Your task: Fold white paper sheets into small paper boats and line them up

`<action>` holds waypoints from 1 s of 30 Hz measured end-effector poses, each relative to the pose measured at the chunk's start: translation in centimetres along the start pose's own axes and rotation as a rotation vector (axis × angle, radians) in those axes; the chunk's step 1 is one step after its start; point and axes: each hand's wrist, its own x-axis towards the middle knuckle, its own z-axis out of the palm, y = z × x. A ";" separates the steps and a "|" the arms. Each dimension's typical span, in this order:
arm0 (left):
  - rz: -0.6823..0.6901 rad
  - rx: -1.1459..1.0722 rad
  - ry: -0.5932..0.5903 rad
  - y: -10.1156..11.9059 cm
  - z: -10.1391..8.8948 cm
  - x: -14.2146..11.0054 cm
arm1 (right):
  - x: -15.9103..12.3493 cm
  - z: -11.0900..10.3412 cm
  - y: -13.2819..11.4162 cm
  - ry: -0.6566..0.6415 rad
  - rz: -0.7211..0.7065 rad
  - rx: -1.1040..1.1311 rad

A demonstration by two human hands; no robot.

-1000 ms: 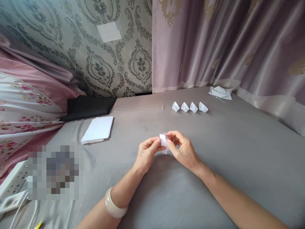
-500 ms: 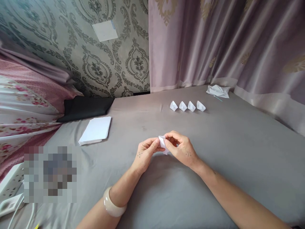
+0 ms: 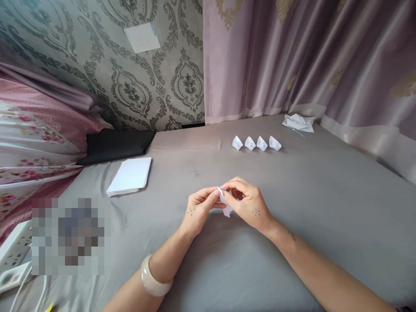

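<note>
My left hand (image 3: pixel 199 209) and right hand (image 3: pixel 251 204) pinch a narrow, folded white paper piece (image 3: pixel 226 211), its long axis slanting down-right toward me.

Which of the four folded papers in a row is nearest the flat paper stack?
The leftmost folded paper; the other three are all to its right.

No text, brand or number readable. Grey patch on white adapter (image 3: pixel 15 276): too small to tell whether print. Wall sheet (image 3: pixel 142 37): nothing legible. Pixelated area (image 3: pixel 71 236): contents hidden.
</note>
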 end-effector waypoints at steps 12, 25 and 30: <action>-0.024 -0.029 -0.011 0.1 0.0 0.0 | -0.3 0.0 0.5 0.058 -0.192 -0.158; -0.052 -0.076 0.008 0.1 -0.4 0.3 | -0.6 0.2 0.6 -0.011 -0.313 -0.435; -0.080 -0.118 -0.017 0.3 -0.8 0.6 | -0.4 -0.4 0.8 -0.128 -0.305 -0.390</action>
